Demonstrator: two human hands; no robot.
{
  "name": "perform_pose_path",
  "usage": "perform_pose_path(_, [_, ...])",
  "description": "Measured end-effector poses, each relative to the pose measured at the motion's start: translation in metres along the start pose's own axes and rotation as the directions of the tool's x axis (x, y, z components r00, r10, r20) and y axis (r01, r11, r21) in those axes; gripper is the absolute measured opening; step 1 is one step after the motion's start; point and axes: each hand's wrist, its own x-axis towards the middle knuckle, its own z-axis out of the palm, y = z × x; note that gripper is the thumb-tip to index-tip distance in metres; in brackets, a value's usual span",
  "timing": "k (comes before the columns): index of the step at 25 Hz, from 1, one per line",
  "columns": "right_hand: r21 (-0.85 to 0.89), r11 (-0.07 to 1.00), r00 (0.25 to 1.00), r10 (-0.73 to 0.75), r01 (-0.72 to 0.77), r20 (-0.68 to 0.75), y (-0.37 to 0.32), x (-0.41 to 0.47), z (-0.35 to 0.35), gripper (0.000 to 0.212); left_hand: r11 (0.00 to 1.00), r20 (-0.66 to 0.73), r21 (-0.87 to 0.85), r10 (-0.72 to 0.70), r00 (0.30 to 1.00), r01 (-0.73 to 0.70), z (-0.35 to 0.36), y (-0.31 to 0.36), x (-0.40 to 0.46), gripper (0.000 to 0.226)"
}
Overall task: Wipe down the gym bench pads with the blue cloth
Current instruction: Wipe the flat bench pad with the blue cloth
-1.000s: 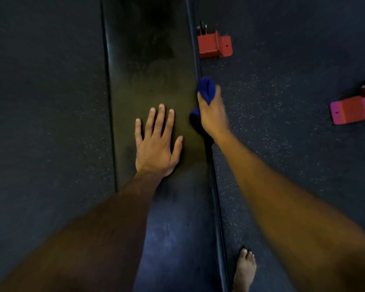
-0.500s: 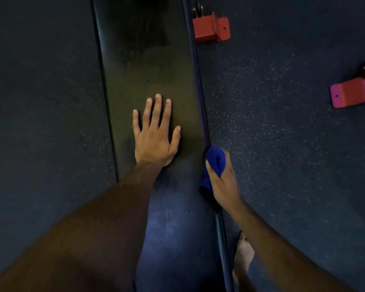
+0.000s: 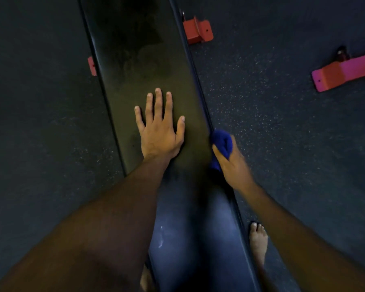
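Head view
Bench pad (image 3: 135, 66): long black pad running up the middle of the frame, above speckled dark floor (image 3: 282, 127).
Left hand (image 3: 159, 131): flat on the pad, fingers straight and spread.
Right hand (image 3: 233, 165): at the pad's right edge, fingers curled round the blue cloth (image 3: 220, 144).
Blue cloth: bunched, pressed against that right edge.
Red feet (image 3: 197, 31): on the floor right of the bench.
Bare foot (image 3: 258, 241): just beside the pad, lower right.

- Both forearms were bare, with no sleeves in view.
- The left hand (image 3: 159, 133) wore no glove, ring or watch; its nails were short.
- The right hand (image 3: 233, 165) was likewise ungloved, its outline slightly blurred.
- The right foot (image 3: 258, 241) was bare, without shoe or sock.
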Motion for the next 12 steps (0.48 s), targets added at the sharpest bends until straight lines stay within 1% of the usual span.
perform_pose_path(1, [-0.057, 0.998, 1.0, 0.023, -0.023, 0.005, 0.006, -0.027, -0.004, 0.021, 1.0, 0.01, -0.014, -0.003, 1.0, 0.003, -0.001, 0.001, 0.0, 0.069])
perform_pose_path(3, [-0.128, 0.989, 0.997, 0.064, -0.069, -0.048, 0.008, -0.05, -0.002, 0.016, 0.999, 0.038, -0.049, 0.019, 0.999, -0.017, -0.002, 0.001, -0.001, 0.07])
perform_pose_path(5, [-0.146, 0.984, 0.991, 0.081, -0.097, -0.109, -0.011, -0.017, 0.007, 0.015, 0.998, 0.034, -0.055, 0.023, 0.999, -0.021, -0.002, 0.001, -0.003, 0.071])
perform_pose_path(6, [-0.168, 0.982, 0.988, 0.063, -0.087, -0.142, -0.025, 0.012, 0.015, 0.018, 0.999, 0.029, -0.044, 0.021, 0.999, -0.019, 0.0, 0.0, -0.001, 0.071])
perform_pose_path(8, [-0.311, 0.948, 0.98, -0.001, -0.063, -0.201, -0.057, 0.065, 0.03, 0.033, 0.999, 0.042, -0.047, 0.01, 0.999, -0.008, 0.002, -0.001, 0.003, 0.071])
perform_pose_path(10, [-0.448, 0.888, 0.936, -0.066, -0.103, -0.346, -0.079, 0.086, 0.042, 0.045, 0.997, 0.04, -0.062, 0.038, 0.998, -0.036, 0.001, -0.001, 0.002, 0.072])
perform_pose_path(11, [-0.469, 0.877, 0.912, -0.106, -0.103, -0.397, -0.085, 0.084, 0.048, 0.05, 0.997, 0.044, -0.072, 0.046, 0.998, -0.042, -0.001, -0.002, 0.003, 0.072])
perform_pose_path(12, [-0.468, 0.879, 0.898, -0.132, -0.089, -0.419, -0.086, 0.08, 0.051, 0.054, 0.996, 0.06, -0.079, 0.041, 0.997, -0.036, -0.004, -0.001, 0.005, 0.074])
